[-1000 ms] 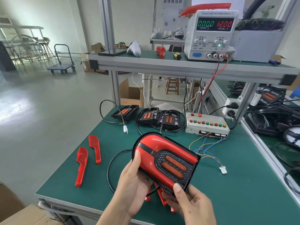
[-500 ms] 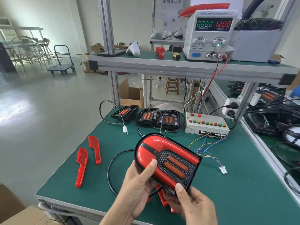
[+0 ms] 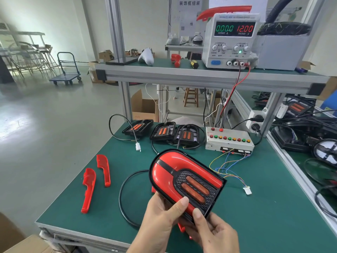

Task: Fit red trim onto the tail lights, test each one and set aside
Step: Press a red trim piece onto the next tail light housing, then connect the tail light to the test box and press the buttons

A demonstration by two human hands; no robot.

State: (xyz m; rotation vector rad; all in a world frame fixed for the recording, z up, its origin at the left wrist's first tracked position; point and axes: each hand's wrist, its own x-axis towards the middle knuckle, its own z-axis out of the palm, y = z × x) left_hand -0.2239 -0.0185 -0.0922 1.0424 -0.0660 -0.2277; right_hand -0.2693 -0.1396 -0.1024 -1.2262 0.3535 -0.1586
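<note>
The tail light (image 3: 186,181), with red trim (image 3: 164,172) already seated around its black lamp panel, is held above the green bench mat (image 3: 273,207), near the front edge. Its long axis runs from the rounded end at the upper left down to the square end at the lower right, tilted toward the camera. The near long edge is gripped by the left hand (image 3: 160,221), whose thumb is pressed on the red trim, and the square corner is pinched by the right hand (image 3: 215,232), its thumb laid on the black rim. The loose white connector (image 3: 247,190) of the test leads lies just beyond the square end, on the right-hand side, so the right hand is judged the nearer one for plugging in. The button-studded test box (image 3: 229,140) stands farther back, and three untrimmed lamps (image 3: 164,131) sit to its left. Two spare trim pieces (image 3: 96,179) lie well to the left. Compared with a second ago, the left thumb is seen moved from the rounded end down along the trim toward the right thumb.
</note>
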